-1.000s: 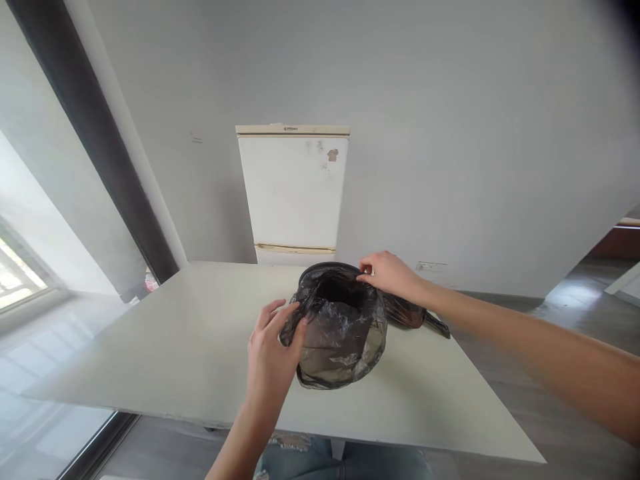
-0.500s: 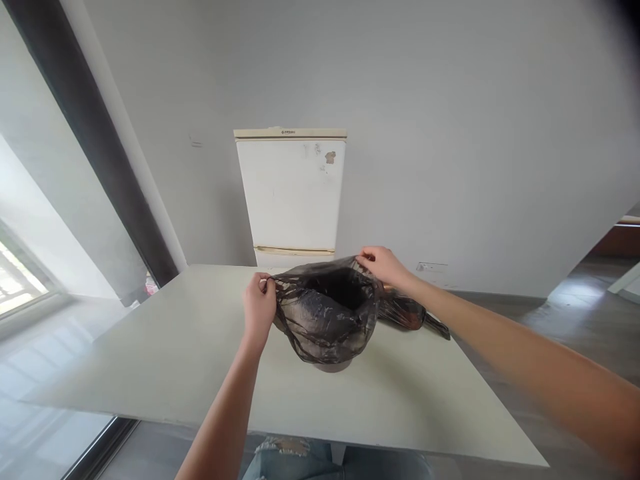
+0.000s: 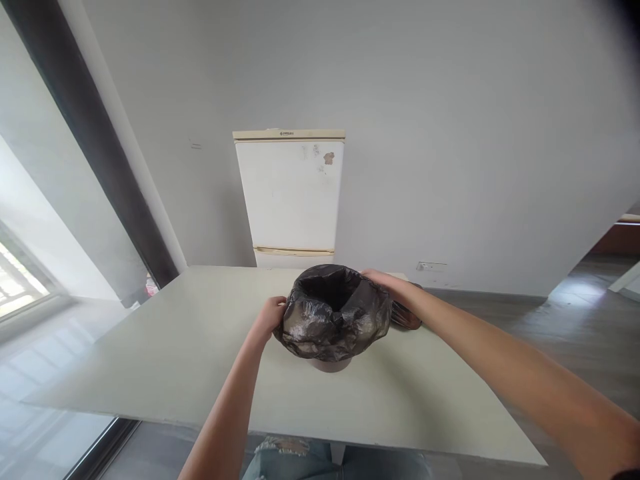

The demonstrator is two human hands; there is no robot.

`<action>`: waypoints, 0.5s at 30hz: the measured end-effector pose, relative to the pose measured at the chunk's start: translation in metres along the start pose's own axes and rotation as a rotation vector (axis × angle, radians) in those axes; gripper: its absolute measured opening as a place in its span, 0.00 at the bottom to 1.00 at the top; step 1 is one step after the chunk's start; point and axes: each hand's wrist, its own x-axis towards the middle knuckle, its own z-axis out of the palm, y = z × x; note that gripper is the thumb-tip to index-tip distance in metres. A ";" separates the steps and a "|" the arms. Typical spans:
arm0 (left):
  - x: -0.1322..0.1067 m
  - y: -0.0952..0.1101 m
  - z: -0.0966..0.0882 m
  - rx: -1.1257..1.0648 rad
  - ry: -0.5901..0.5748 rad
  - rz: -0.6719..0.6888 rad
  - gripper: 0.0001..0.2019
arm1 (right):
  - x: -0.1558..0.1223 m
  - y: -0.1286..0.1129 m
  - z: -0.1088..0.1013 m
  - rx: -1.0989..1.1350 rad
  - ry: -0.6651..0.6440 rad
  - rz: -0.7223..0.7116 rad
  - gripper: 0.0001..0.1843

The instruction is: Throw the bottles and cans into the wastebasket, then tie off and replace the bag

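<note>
A small bin point(image 3: 330, 365) stands on the white table point(image 3: 200, 347), lined with a black plastic bag point(image 3: 333, 313) whose edge is folded down over the rim. My left hand point(image 3: 270, 317) is closed on the bag at its left side. On the right side my right hand point(image 3: 387, 283) grips the bag too, its fingers partly hidden behind the plastic. Only the bin's base shows below the bag.
More dark plastic point(image 3: 405, 315) lies on the table behind my right wrist. A white fridge point(image 3: 290, 197) stands against the wall beyond the table. A window and dark frame run along the left. Floor lies to the right.
Both hands have moved down, pulling the stretched bag edge down over the bin's rim. The bag now sits lower and bunched round the bin.
</note>
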 end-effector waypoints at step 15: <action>-0.074 -0.038 -0.017 -0.284 -0.269 0.089 0.37 | -0.067 0.080 -0.004 0.793 0.138 -0.015 0.10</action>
